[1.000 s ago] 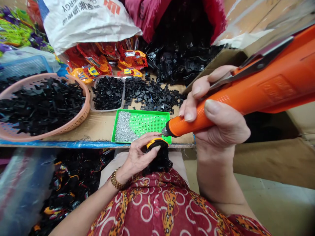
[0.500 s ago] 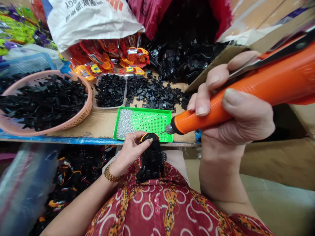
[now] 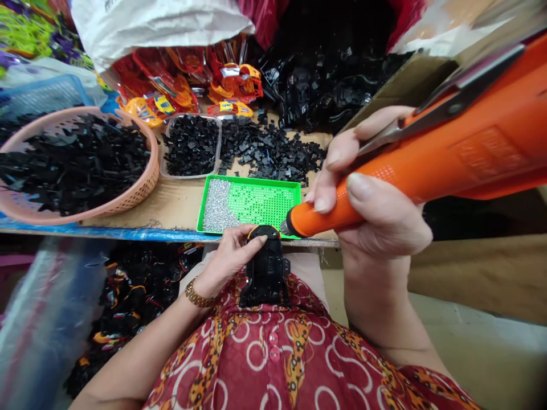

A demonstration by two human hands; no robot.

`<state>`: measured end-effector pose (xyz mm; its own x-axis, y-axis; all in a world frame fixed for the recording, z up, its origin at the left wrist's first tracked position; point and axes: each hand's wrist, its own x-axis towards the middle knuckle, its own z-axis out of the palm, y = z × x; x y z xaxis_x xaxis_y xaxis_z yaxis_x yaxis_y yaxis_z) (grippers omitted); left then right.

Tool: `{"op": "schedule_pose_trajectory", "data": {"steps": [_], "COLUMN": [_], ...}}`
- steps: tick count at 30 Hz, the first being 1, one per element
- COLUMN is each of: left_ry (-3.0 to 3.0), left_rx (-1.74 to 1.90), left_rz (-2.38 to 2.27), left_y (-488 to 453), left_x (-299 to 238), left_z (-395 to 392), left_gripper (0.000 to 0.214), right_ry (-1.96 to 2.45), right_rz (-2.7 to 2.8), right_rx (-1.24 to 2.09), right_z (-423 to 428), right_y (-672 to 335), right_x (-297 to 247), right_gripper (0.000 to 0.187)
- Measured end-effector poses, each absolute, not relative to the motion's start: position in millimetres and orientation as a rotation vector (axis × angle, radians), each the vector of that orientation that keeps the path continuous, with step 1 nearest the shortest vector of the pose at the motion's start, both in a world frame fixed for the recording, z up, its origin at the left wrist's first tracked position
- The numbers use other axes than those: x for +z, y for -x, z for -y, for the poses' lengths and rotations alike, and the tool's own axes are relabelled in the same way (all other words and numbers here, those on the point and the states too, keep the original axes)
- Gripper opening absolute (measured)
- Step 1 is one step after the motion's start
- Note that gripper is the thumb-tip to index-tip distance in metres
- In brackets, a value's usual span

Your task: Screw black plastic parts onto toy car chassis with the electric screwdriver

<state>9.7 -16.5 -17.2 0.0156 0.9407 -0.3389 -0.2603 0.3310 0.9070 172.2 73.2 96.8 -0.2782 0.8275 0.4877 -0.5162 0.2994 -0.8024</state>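
Observation:
My left hand [image 3: 234, 250] grips the far end of a black toy car [image 3: 267, 270], its dark underside facing up, thumb on top. The car rests against my patterned shirt. In my right hand [image 3: 380, 210] is an orange electric screwdriver [image 3: 410, 182] with a metal lever along its side, fingers wrapped round the body. Its nose is close to the car's far right corner; whether the bit touches the car I cannot tell. Just beyond stands a green perforated tray [image 3: 273, 182] with small silver screws [image 3: 217, 208] heaped at its left.
A pink basket [image 3: 145, 188] and a clear container [image 3: 220, 142] hold black plastic parts; more parts [image 3: 277, 154] lie loose. Orange car shells [image 3: 235, 82] spill from a white sack [image 3: 162, 28]. Black cars [image 3: 128, 302] are piled below the table edge at left. Cardboard [image 3: 397, 85] stands right.
The screwdriver in my right hand has come left and slightly down, its nose closer to the car. My left hand keeps its hold. The whole view has shifted a little.

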Motion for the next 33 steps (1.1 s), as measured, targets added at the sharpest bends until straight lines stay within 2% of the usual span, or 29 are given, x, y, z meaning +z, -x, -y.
{"op": "schedule_pose_trajectory", "data": {"steps": [7,22,27,33], "left_ry": [-0.728,-0.748,-0.737,-0.750], "left_rx": [1.066,1.022,1.028,1.041], "left_rz": [-1.279,-1.360,-1.333,-1.347], "left_y": [-10.5,-10.8,-12.7,-11.4], "left_x": [-19.9,-24.7,-24.7,-26.9], "left_z": [15.0,8.8,7.5,8.8], "left_gripper": [0.030,0.032,0.029,0.028], "right_ry": [0.441,0.409,0.420,0.429], "right_rz": [1.371,1.399,1.407,1.416], "right_rx": [1.289,1.244,1.213,1.209], "right_z": [-73.2,-79.6,-85.4,-82.8], "right_y": [-171.4,-165.5,-162.7,-166.1], "right_x": [89.4,69.9,59.5,54.1], "right_gripper": [0.020,0.025,0.037,0.037]}}
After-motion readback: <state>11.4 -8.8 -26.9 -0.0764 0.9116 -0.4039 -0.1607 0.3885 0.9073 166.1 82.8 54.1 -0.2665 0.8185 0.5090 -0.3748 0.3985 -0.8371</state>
